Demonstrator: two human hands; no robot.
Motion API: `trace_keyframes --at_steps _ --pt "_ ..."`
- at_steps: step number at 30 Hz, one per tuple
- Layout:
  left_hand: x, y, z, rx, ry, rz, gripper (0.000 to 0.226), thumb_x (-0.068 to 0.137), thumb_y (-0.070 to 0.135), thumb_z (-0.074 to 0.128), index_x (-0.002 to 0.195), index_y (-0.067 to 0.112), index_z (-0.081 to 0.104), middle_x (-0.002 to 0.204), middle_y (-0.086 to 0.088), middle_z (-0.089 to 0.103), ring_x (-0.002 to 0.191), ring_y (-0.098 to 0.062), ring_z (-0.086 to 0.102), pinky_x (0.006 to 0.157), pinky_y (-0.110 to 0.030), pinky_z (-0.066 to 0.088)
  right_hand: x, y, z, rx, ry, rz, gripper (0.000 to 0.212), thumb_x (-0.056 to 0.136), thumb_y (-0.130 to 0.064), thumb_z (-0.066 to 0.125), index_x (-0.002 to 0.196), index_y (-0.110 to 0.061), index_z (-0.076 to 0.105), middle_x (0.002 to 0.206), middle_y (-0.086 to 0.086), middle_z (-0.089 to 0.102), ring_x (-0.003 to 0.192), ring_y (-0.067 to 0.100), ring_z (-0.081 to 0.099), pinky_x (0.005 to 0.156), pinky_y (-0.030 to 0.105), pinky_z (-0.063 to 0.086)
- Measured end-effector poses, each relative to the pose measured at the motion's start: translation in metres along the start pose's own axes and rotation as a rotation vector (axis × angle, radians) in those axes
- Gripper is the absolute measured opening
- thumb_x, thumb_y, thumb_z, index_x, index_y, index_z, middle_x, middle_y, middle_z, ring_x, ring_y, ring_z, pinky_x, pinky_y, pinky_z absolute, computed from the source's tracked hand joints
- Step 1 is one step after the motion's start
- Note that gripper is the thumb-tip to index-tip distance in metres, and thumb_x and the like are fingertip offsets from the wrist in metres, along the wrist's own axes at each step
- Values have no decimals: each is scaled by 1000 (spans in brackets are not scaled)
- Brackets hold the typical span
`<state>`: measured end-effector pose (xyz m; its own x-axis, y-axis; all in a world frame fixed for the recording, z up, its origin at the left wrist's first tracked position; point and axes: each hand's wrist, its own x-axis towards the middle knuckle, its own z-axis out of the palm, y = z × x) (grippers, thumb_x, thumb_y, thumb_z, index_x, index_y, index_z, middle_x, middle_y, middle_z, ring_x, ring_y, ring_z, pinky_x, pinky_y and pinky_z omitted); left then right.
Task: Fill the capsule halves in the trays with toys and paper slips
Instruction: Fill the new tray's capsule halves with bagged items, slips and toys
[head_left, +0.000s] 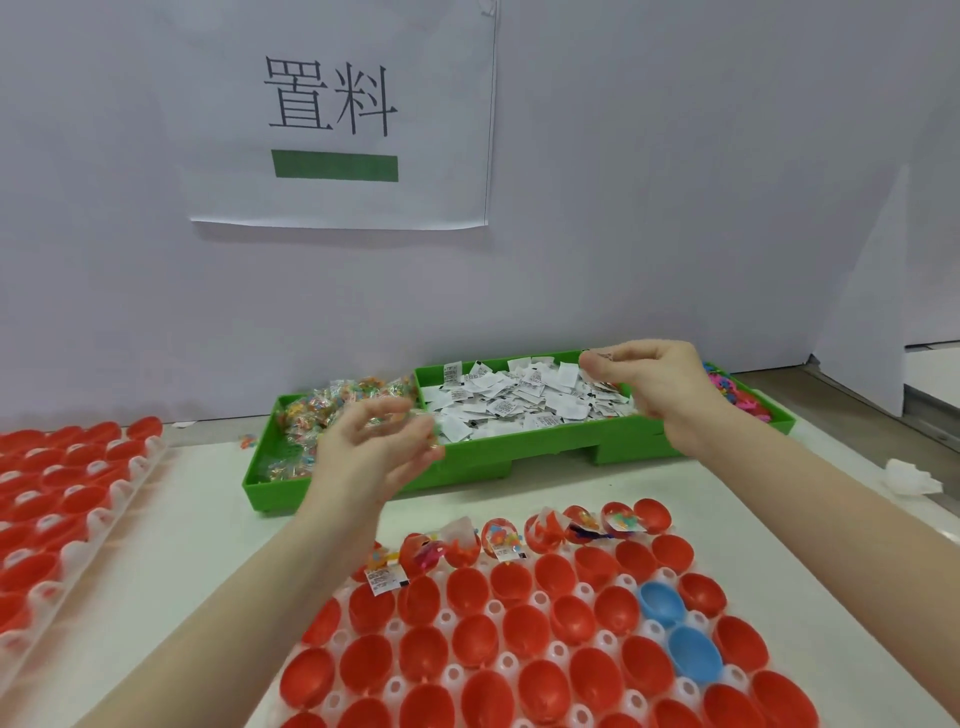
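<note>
Reaching over the green bin at mid-frame for more stock.
Right hand pinches paper slips above their pile; left hand blurs over bagged toys, fingers curled, grip unclear. Only the far row of the lower tray is filled; other capsule halves sit empty.

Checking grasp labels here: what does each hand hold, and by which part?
Right hand pinches paper slips by their edges between thumb and fingers. Left hand is blurred; whether it holds anything cannot be told.
</note>
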<state>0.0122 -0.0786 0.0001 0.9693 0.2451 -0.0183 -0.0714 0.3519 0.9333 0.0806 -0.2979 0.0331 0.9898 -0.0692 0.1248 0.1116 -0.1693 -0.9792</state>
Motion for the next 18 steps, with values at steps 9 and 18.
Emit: trace_keyframes --at_steps 9,18 --pt "-82 11 45 330 -343 378 26 74 -1 68 80 24 71 68 -1 72 61 -7 67 57 -11 49 -121 -41 -7 177 -294 -29 40 42 -22 76 81 -14 70 49 0 61 30 0 43 32 7 29" --pt "-131 7 67 141 -268 291 40 79 -4 63 100 29 66 80 9 73 71 -6 70 60 -9 49 -159 -28 -8 346 -84 0 34 35 -21 75 66 -7 71 49 0 63 39 3 56 37 8 38"
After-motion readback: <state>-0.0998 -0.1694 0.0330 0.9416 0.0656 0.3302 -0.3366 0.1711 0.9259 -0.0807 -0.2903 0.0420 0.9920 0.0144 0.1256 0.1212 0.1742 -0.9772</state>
